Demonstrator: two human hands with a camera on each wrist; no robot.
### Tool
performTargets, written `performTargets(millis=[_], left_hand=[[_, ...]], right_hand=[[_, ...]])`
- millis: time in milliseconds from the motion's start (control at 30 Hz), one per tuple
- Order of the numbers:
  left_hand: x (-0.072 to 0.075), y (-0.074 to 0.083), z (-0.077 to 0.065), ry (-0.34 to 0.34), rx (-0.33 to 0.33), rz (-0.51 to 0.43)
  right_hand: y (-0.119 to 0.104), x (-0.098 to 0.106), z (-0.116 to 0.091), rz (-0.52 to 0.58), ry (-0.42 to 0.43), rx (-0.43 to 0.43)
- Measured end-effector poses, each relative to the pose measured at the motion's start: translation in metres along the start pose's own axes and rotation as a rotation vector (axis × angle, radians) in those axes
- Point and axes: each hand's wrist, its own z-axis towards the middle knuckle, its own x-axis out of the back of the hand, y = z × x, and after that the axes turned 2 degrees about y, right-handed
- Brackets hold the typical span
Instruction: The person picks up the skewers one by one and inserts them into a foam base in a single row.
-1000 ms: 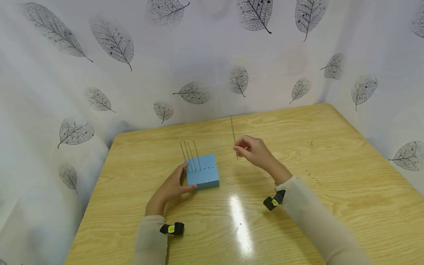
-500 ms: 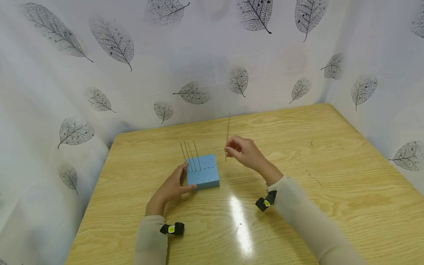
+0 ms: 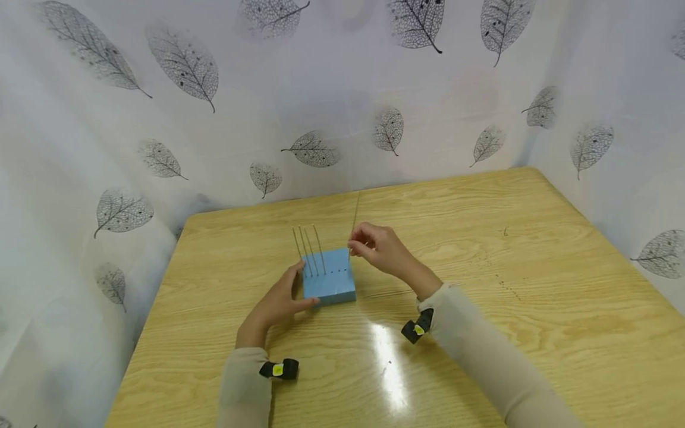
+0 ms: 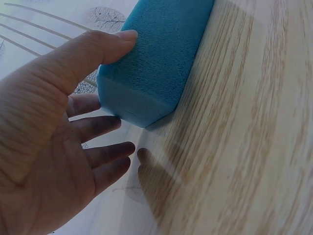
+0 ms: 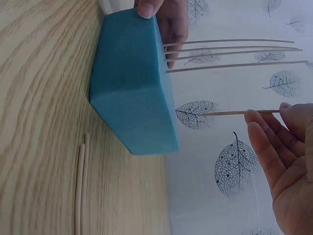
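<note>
A blue foam block rests on the table with several thin wooden sticks standing in a row of holes at its left. Small holes without sticks continue that row to the right. My left hand holds the block's left side, thumb on the front face and fingers around the corner; its lower fingers are off the block in the left wrist view. My right hand pinches another wooden stick near its lower part. That stick is nearly upright, its lower end over the block's right back part.
Two loose sticks lie on the wooden table right of the block, partly behind the right forearm in the head view. Dark specks dot the table's right side. A leaf-print curtain hangs behind and beside the table.
My right hand has carried its stick leftward, from beside the block to over its right part. The left hand and the block have stayed in place.
</note>
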Motion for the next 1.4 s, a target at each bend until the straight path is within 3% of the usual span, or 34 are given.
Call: performTargets(millis=[333, 867, 1100, 1400], left_hand=[[0.001, 0.001, 0.000, 0.007, 0.005, -0.001], [-0.001, -0.001, 0.002, 0.005, 0.020, -0.029], [-0.002, -0.004, 0.002, 0.011, 0.012, -0.029], [0.000, -0.004, 0.002, 0.005, 0.005, -0.022]], right_hand=[[0.007, -0.019, 0.009, -0.025, -0.012, 0.075], [0.013, -0.038, 0.009, -0.004, -0.053, 0.056], [0.019, -0.042, 0.008, -0.065, -0.074, 0.039], [0.021, -0.044, 0.008, -0.184, -0.164, 0.033]])
